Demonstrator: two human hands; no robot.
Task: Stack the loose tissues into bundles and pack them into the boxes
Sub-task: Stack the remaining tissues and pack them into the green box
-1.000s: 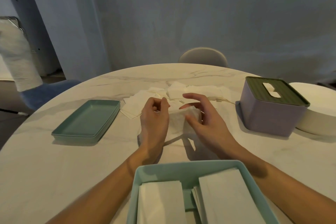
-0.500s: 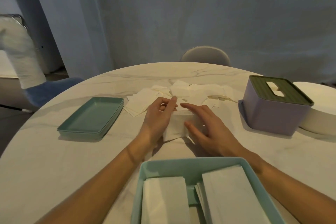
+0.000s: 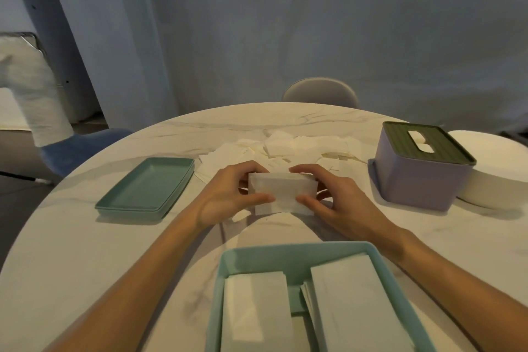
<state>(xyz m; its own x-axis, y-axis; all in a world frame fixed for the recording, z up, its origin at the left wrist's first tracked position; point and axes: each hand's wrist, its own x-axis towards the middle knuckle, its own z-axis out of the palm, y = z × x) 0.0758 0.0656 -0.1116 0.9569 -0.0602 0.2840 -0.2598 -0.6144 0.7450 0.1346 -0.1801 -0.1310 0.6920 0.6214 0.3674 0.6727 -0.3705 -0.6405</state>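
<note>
Centre frame: small white tissue bundle [image 3: 281, 193] sits just above the white marble desk [image 3: 85, 251], long axis left-right. Left hand [image 3: 228, 194] and right hand [image 3: 334, 203] pinch opposite ends, fingers curled round it. Pale teal open box [image 3: 288, 254] lies directly below, nearer the wrists.

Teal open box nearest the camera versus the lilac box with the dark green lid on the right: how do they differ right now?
The teal open box has no lid and shows two white tissue stacks lying flat inside; the lilac box with the dark green slotted lid is closed, its contents hidden apart from white showing in the slot. The teal box looks low and wide, the lilac one taller. Both sit on the white marble table.
</note>
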